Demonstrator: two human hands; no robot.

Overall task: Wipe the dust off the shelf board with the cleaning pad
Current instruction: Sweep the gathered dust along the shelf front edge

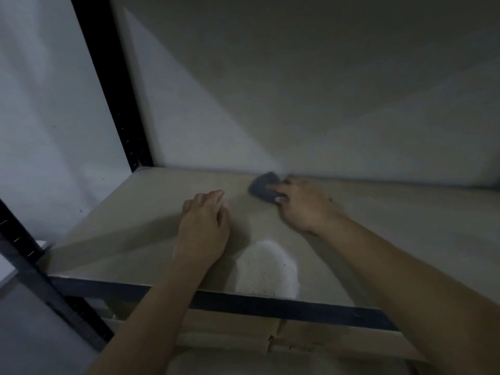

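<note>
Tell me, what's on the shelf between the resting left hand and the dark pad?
Nothing: the head view shows only bare shelf board between the left hand and the cleaning pad, which the right hand grips.

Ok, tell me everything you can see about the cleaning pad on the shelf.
The cleaning pad is a small, dark blue-grey piece with a rounded outline, soft-looking, perhaps sponge or cloth; blur hides its texture. It lies flat on the beige shelf board, far back, close to where the board meets the rear wall. The right hand presses on its near right side, fingers covering part of it. The left hand rests apart on the board and does not touch it.
</note>
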